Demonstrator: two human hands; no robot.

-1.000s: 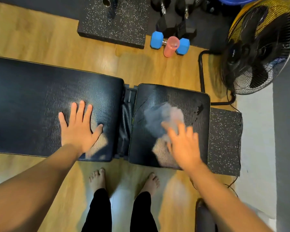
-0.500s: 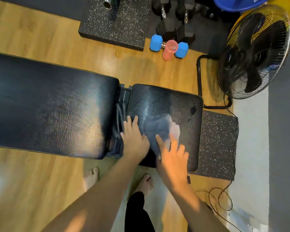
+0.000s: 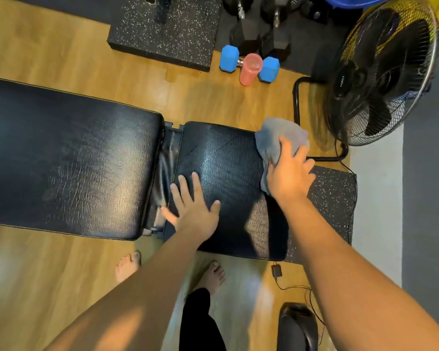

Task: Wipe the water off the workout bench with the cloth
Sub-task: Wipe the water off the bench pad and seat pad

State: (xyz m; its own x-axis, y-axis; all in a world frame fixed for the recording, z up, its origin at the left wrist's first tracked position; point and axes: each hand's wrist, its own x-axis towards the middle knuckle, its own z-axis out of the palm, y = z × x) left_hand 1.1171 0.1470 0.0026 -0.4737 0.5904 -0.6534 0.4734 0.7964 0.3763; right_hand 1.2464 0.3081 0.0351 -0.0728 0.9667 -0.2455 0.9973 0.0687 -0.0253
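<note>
Head view, itemised. Cloth [image 3: 276, 138]: grey, bunched, lay at the far right corner of the worktop's short seat pad [image 3: 226, 173], partly overhanging its edge. Your right hand [image 3: 288, 173] pressed on the cloth, fingers spread across it. Your left hand [image 3: 194, 203] rested flat on the same pad near its left edge, fingers straight and apart, holding nothing. Long back pad [image 3: 69, 160]: to the left, across a gap. Beyond, on the floor: pink cup [image 3: 250, 69] against a blue dumbbell [image 3: 229, 58]; black fan [image 3: 380, 72] at right.
</note>
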